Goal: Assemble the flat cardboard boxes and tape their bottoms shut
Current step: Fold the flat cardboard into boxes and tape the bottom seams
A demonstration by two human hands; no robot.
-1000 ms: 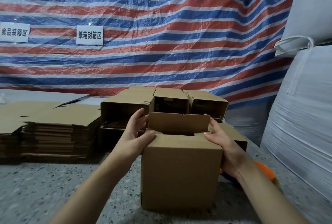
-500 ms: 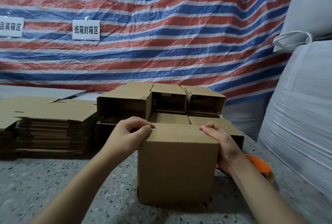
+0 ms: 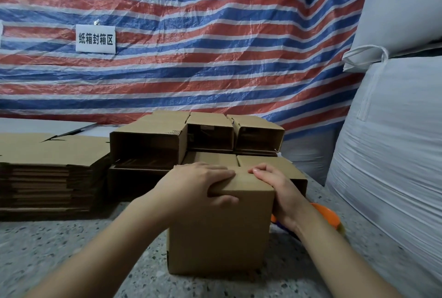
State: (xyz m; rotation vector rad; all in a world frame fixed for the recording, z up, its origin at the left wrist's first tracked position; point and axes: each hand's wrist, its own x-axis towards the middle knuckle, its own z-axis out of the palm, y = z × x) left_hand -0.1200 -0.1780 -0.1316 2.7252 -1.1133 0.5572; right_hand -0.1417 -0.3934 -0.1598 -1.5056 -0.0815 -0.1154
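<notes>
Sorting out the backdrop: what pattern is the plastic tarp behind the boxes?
Horizontal red, blue and white stripes on the woven plastic tarp, clearest in the head view.

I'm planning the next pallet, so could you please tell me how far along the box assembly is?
Done: several brown assembled cardboard boxes lie stacked at the back. In hand: the left hand and right hand press the flaps of an upright brown cardboard box closed; no tape is visible on it, and the orange tape dispenser lies beside it. Left: a pile of flat cardboard blanks.
</notes>
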